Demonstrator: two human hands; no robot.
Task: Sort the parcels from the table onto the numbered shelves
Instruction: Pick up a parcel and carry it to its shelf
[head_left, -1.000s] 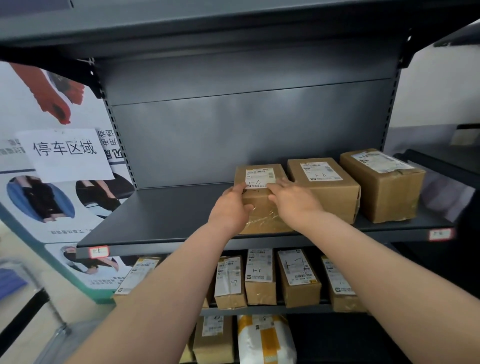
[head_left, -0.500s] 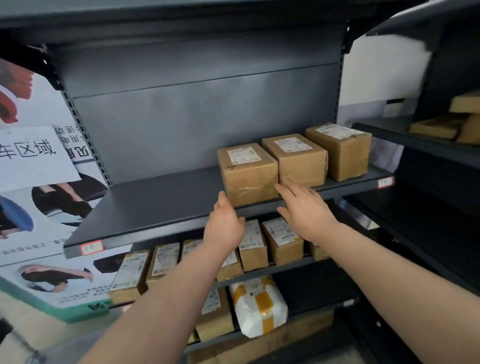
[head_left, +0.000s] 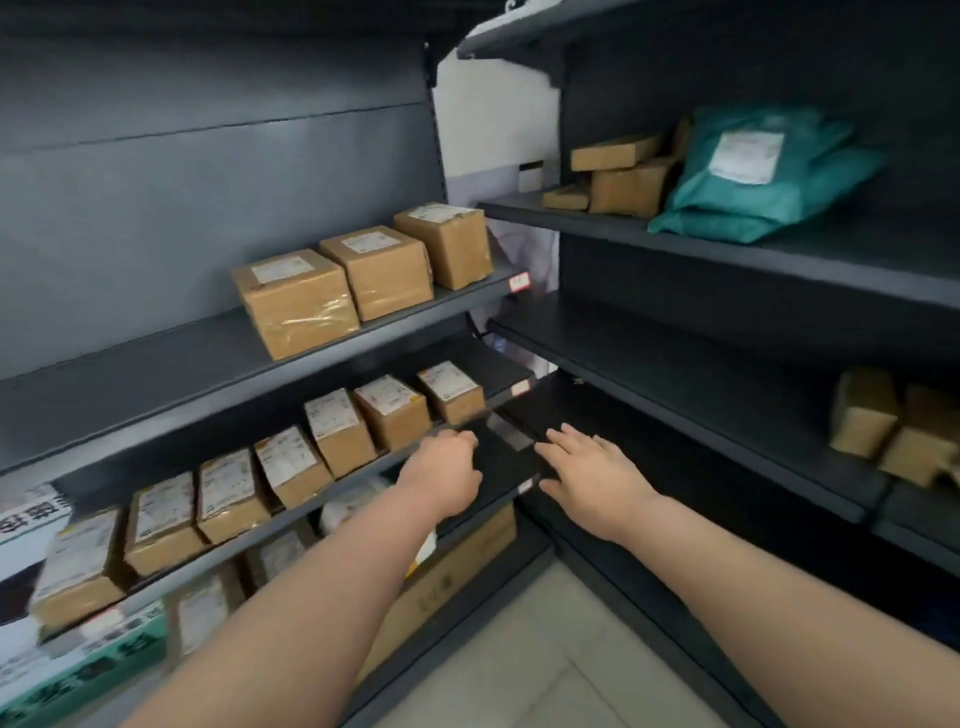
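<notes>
Boxes (head_left: 296, 306) line shelves (head_left: 156, 374) near green bag (head_left: 769, 197).

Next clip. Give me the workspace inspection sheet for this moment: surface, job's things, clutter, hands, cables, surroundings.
Surface: dark metal shelf, partly bare.
Job's things: three brown boxes in a row on it; smaller labelled boxes lined up on the shelf below; green mailer bag on the right-hand rack.
Clutter: nothing seen.
Hands: left hand and right hand hold nothing, near the lower shelves.
Cables: nothing seen.
Surroundings: pale floor; printed poster at lower left.
</notes>
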